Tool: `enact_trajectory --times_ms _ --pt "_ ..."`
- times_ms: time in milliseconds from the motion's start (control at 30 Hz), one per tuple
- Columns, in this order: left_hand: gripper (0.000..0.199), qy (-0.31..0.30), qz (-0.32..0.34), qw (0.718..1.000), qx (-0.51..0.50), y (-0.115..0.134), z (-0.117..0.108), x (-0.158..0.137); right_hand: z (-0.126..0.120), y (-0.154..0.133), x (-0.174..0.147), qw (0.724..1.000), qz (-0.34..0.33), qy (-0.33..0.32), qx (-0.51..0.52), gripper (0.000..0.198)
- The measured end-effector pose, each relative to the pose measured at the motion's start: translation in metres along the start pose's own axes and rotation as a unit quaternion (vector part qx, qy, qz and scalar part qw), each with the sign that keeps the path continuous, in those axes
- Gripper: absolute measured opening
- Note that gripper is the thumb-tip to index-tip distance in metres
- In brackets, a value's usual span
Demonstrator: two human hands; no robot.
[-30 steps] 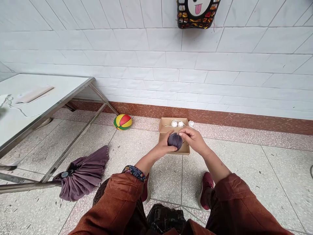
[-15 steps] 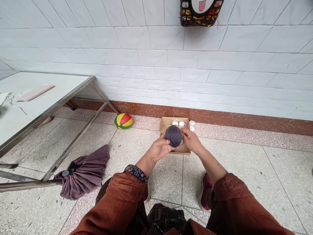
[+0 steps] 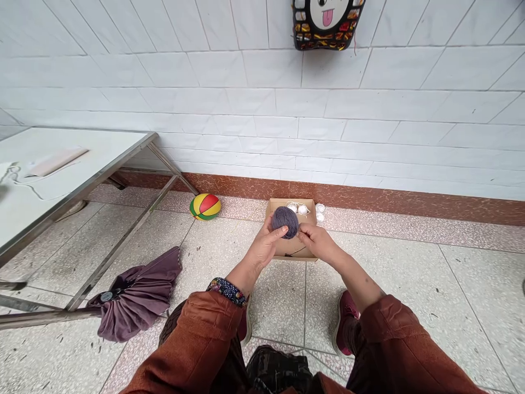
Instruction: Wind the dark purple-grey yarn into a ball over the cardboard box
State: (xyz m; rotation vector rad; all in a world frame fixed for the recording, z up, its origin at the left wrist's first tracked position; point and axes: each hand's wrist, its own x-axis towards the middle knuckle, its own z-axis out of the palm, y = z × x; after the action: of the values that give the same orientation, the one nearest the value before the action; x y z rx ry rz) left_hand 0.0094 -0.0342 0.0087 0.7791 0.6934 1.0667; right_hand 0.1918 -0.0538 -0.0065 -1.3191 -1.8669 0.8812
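Note:
A ball of dark grey-purple yarn (image 3: 285, 222) rests in my left hand (image 3: 264, 243), whose fingers curl behind it while the thumb presses its front. At the ball's right edge, my right hand (image 3: 322, 243) is closed in a pinch on a thin yarn strand, mostly hidden by the fingers. Beneath both hands an open cardboard box (image 3: 312, 258) lies on the floor. A dark strand (image 3: 296, 251) shows in its near part. Small white balls (image 3: 302, 209) sit at the box's far end, with white string around them.
More white balls (image 3: 320, 212) lie right of the box by the wall. A striped toy ball (image 3: 205, 207) is on the floor to the left. A folded purple umbrella (image 3: 141, 298) lies near the metal-framed table (image 3: 102, 145). A black basket (image 3: 326, 41) hangs on the tiled wall.
The yarn ball has turned in my left hand, and the thumb now lies across its lower front. My right hand has shifted slightly left and down. The camera view has shifted a little.

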Motion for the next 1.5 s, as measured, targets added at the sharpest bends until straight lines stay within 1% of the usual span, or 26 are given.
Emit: enact_trajectory --times_ms 67,133,200,233,300,400,467,533,633,700,733,800,900,967,1033,1200,1267,1333,1433,1500 --pt "0.06 0.026 0.024 0.998 0.044 -0.001 -0.003 0.002 -0.003 -0.007 -0.002 0.999 -0.015 -0.034 0.027 0.022" --pt "0.067 0.043 0.029 0.996 0.076 -0.002 -0.006 0.003 -0.006 -0.016 -0.005 0.995 -0.02 -0.065 0.074 0.023" --pt "0.074 0.042 0.023 0.994 0.103 -0.003 -0.009 0.002 -0.011 -0.024 -0.006 0.988 -0.014 -0.071 0.137 0.025" --pt "0.075 0.032 0.016 0.992 0.117 -0.003 -0.01 0.001 -0.013 -0.027 -0.006 0.984 -0.01 -0.061 0.168 0.027" --pt "0.073 0.001 -0.013 0.989 0.145 -0.005 -0.011 -0.002 -0.019 -0.03 -0.006 0.976 -0.002 -0.023 0.216 0.031" --pt "0.074 -0.054 -0.078 0.981 0.17 -0.005 -0.011 -0.01 -0.025 -0.028 -0.001 0.971 0.008 0.043 0.234 0.033" --pt "0.08 -0.096 -0.102 0.976 0.164 -0.004 -0.009 -0.015 -0.025 -0.024 0.002 0.97 0.016 0.08 0.227 0.033" --pt "0.087 -0.144 -0.114 0.975 0.125 0.0 -0.006 -0.02 -0.023 -0.021 0.006 0.97 0.027 0.105 0.217 0.034" --pt "0.092 -0.207 -0.152 0.966 0.038 0.006 -0.004 -0.024 -0.017 -0.018 0.009 0.972 0.051 0.101 0.205 0.034" --pt "0.091 -0.225 -0.16 0.961 -0.004 0.009 -0.004 -0.024 -0.013 -0.017 0.01 0.974 0.069 0.085 0.196 0.035" --pt "0.091 -0.223 -0.156 0.962 -0.02 0.01 -0.004 -0.024 -0.012 -0.016 0.011 0.976 0.077 0.079 0.189 0.035" --pt "0.089 -0.2 -0.145 0.968 -0.052 0.011 -0.004 -0.021 -0.01 -0.014 0.01 0.979 0.084 0.077 0.167 0.035" --pt "0.083 -0.139 -0.129 0.978 -0.085 0.01 -0.003 -0.016 -0.007 -0.01 0.009 0.987 0.073 0.079 0.117 0.031" --pt "0.077 -0.095 -0.11 0.985 -0.092 0.009 -0.001 -0.012 -0.005 -0.007 0.008 0.992 0.06 0.074 0.082 0.026" --pt "0.071 -0.066 -0.091 0.989 -0.094 0.008 0.001 -0.01 -0.003 -0.005 0.006 0.995 0.046 0.068 0.054 0.022" --pt "0.06 -0.052 -0.073 0.992 -0.093 0.004 0.003 -0.006 -0.001 0.0 0.003 0.998 0.017 0.066 0.012 0.018" --pt "0.058 -0.041 -0.062 0.994 -0.083 0.002 0.001 -0.004 -0.002 0.0 0.002 0.998 0.013 0.065 0.006 0.018" --pt "0.057 -0.013 -0.037 0.997 -0.067 0.0 -0.002 -0.001 -0.003 -0.004 0.001 0.999 0.003 0.052 0.009 0.019" --pt "0.057 0.044 -0.003 0.998 -0.041 -0.001 -0.006 0.004 -0.004 -0.015 -0.001 0.999 -0.019 0.0 0.039 0.021" --pt "0.06 0.065 -0.001 0.998 -0.02 0.0 -0.008 0.005 -0.006 -0.024 -0.003 0.996 -0.027 -0.036 0.076 0.023"
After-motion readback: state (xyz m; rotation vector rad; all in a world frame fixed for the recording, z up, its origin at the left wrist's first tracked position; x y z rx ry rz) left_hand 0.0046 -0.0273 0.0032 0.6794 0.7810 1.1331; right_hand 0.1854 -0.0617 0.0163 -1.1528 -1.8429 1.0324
